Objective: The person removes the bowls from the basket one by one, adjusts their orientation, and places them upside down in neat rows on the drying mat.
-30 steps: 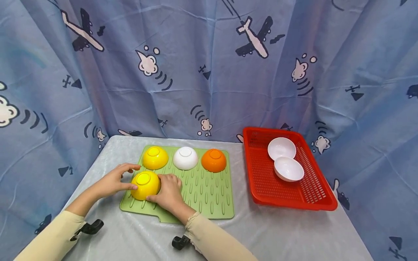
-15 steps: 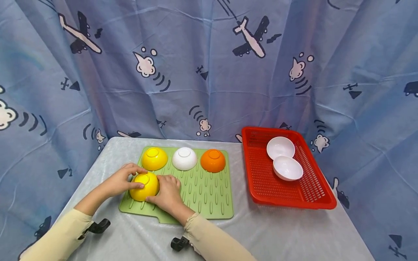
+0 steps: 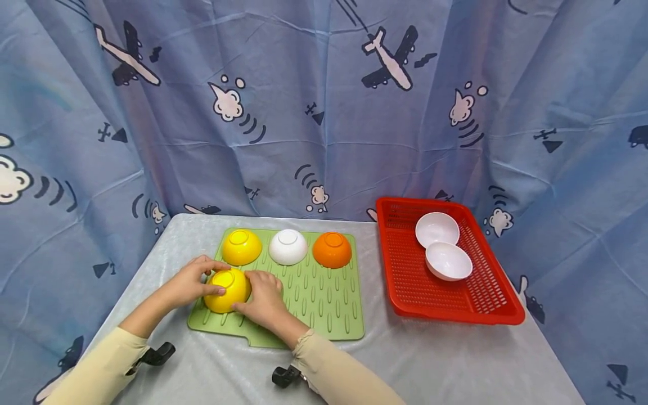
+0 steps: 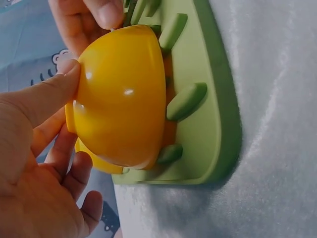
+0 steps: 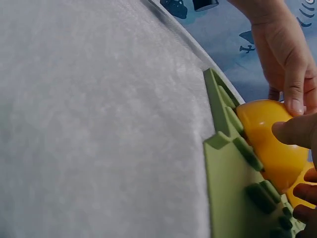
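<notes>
Yellow bowl (image 3: 230, 299) is flipped, foot ring up, rim down, round with its axis roughly upright, at the front left of the green mat (image 3: 319, 306). Left hand (image 3: 188, 284) and right hand (image 3: 264, 302) both grip its sides. A second bowl (image 3: 242, 247) sits just behind, mat ridges crowd the rim. It's glossy, plain yellow.

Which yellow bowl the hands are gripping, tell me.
The front yellow bowl: the left hand and right hand grip it from both sides. The rear yellow bowl, beside the white bowl, is in neither hand.
</notes>
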Demonstrator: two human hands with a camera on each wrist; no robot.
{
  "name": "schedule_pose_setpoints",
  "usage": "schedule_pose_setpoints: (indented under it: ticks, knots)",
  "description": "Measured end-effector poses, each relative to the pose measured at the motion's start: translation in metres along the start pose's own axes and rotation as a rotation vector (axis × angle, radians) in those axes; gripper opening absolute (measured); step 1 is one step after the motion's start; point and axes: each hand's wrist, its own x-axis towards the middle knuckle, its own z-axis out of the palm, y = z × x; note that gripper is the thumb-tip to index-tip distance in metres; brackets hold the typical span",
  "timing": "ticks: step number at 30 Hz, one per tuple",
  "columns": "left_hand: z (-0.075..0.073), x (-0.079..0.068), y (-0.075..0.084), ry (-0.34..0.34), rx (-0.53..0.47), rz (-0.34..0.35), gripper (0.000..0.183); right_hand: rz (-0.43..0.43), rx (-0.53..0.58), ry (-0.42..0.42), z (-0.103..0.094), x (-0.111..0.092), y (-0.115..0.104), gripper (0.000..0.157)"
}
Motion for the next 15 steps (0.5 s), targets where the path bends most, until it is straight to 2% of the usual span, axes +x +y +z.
schedule_pose_setpoints:
  ticks: [10, 15]
  knots:
    - [0.002, 0.001, 0.002, 0.021, 0.002, -0.038, 0.051, -0.080, 0.126, -0.032, -0.028, -0.008, 0.007, 0.076]
    - [0.004, 0.000, 0.000, 0.028, -0.002, -0.045, 0.052, -0.144, 0.105, -0.051, -0.053, -0.014, 0.008, 0.074]
